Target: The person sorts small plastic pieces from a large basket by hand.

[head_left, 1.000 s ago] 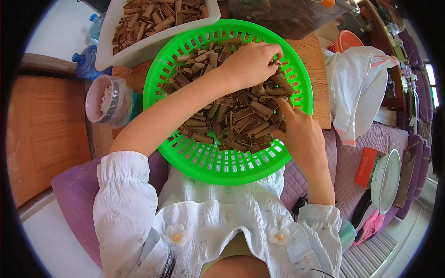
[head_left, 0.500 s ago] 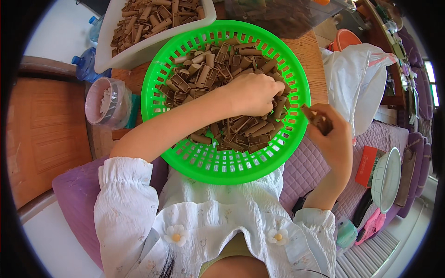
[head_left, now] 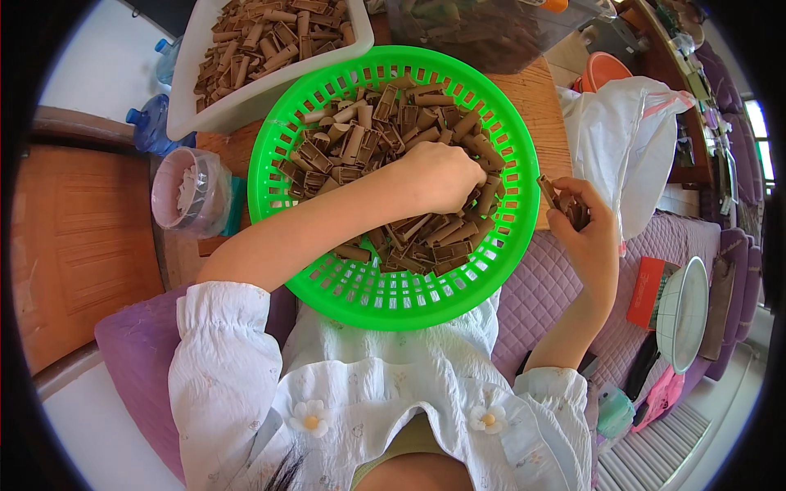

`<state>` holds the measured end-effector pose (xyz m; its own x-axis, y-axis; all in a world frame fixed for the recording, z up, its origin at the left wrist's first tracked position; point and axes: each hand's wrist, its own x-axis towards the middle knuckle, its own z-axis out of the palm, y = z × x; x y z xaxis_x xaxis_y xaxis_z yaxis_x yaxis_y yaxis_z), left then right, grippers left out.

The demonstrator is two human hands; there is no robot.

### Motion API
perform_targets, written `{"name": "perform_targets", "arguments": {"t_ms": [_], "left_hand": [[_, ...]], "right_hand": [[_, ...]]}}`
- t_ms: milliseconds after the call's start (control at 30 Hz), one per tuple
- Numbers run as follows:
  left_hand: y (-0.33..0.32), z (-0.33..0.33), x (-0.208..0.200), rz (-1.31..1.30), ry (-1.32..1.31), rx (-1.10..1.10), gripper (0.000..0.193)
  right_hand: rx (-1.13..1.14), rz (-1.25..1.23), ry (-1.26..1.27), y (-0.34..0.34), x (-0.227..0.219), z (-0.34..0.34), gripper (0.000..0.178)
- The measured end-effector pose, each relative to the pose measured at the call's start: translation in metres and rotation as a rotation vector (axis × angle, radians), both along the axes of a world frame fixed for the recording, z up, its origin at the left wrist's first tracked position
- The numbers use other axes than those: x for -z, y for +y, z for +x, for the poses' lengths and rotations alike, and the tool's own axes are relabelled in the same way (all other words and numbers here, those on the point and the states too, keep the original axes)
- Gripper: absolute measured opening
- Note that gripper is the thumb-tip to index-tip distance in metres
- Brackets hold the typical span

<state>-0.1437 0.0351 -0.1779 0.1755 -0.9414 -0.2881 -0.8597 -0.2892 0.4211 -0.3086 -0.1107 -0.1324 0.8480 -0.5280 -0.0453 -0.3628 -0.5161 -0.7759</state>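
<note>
A bright green slotted plastic basket [head_left: 401, 319] holds a heap of brown plastic half-tube pieces [head_left: 360, 143], some hollow side up and others rounded side up. My left hand [head_left: 442, 176] reaches across into the right part of the heap, back of the hand up. Its fingers curl down among the pieces, and their tips and anything between them are hidden. Just outside the basket's right rim, my right hand [head_left: 591, 225] is closed around several brown plastic pieces [head_left: 571, 204]; one end sticks out toward the basket.
A white tub [head_left: 187, 114] of similar brown pieces stands at the back left, against the basket. Behind is a clear bin [head_left: 475, 37]. The wooden table [head_left: 540, 102] carries them. Left is a pink bucket [head_left: 169, 188]; right, a white sack [head_left: 634, 147] and a quilted purple seat [head_left: 540, 286].
My left hand has shifted slightly left and toward me within the heap, its fingers more curled. My right hand has turned a little, showing more of the pieces it holds.
</note>
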Motion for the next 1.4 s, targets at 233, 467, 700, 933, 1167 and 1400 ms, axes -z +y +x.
{"name": "perform_targets", "arguments": {"t_ms": [233,467,700,933,1167,1400], "left_hand": [[0.008,0.009,-0.003,-0.019,0.063,-0.028,0.02],[0.033,0.061,-0.079,-0.221,0.433,-0.117,0.018],[-0.018,0.137,-0.197,-0.517,0.445,-0.303,0.042],[-0.062,0.116,-0.184,-0.914,-0.308,-0.631,0.086],[0.015,0.104,-0.077,-1.061,0.207,-0.152,0.02],[0.065,0.039,0.01,-0.406,-0.096,0.015,0.022]], "right_hand": [[-0.011,0.067,-0.046,-0.003,0.012,0.003,0.025],[-0.093,1.026,-0.656,-0.035,-0.008,-0.001,0.054],[-0.363,1.356,-0.992,-0.057,-0.094,0.135,0.036],[-0.026,0.493,-1.243,-0.006,-0.137,0.198,0.062],[-0.4,-0.049,-0.48,0.021,-0.026,0.121,0.013],[-0.638,-0.637,0.072,0.025,0.033,0.077,0.017]]}}
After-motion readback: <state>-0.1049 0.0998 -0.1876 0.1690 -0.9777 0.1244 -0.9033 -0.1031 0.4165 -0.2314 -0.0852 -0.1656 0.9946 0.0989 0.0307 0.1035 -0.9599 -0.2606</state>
